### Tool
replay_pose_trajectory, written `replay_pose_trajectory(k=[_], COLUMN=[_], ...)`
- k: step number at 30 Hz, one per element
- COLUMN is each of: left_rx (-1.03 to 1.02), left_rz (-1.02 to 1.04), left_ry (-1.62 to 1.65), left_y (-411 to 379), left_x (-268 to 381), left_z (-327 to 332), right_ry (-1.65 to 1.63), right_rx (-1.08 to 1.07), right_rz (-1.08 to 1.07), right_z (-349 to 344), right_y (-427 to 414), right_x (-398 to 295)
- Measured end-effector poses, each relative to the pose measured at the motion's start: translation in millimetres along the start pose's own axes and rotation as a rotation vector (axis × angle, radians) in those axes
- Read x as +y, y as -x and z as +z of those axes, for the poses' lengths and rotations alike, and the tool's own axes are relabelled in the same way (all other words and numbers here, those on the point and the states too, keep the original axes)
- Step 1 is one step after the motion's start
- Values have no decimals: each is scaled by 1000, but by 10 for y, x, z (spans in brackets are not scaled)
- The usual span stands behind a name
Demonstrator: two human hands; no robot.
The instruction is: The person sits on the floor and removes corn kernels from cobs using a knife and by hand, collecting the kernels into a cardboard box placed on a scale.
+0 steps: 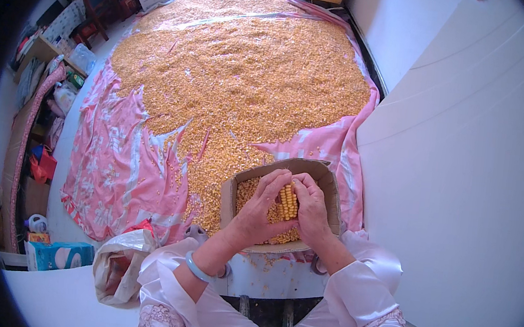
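Note:
Between my two hands is an ear of corn (pixel 288 202), held over an open cardboard box (pixel 277 249). My left hand (pixel 263 211) closes around the ear's left side and lower end. On its right side, my right hand (pixel 312 211) grips the ear, with the fingers near the top. Part of the ear is hidden by the fingers. Loose corn kernels (pixel 247 191) lie inside the box below. The box stands in front of my knees, at the near edge of a wide spread of kernels (pixel 246 77).
Pink patterned cloth (pixel 102 148) lies under the kernels. A white woven sack (pixel 122 263) stands beside my left leg, near a blue package (pixel 60 256). Shelving with bags lines the left side, and a wooden chair (pixel 100 3) stands further back. A white wall (pixel 454 182) bounds the right.

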State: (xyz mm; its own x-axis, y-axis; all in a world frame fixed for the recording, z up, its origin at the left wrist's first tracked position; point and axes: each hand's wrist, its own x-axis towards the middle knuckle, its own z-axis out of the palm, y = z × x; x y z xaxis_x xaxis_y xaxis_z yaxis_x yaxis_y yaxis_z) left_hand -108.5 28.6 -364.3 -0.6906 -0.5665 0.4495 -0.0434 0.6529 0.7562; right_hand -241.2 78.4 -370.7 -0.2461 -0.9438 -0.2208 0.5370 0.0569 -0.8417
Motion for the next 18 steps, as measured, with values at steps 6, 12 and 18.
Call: replay_pose_trajectory(k=[6,12,18], left_rx=[17,-16,79], left_rz=[-13,-4,-41], left_ry=[-13,-4,-44], left_y=[12,12,12], left_x=[-10,26,-7], left_z=[6,26,35], right_ry=[27,29,-31], right_rx=[19,12,23], right_rz=[-21,-19,15], right_z=[29,-26,70], right_y=[28,-8,43], right_x=[-28,56,-23])
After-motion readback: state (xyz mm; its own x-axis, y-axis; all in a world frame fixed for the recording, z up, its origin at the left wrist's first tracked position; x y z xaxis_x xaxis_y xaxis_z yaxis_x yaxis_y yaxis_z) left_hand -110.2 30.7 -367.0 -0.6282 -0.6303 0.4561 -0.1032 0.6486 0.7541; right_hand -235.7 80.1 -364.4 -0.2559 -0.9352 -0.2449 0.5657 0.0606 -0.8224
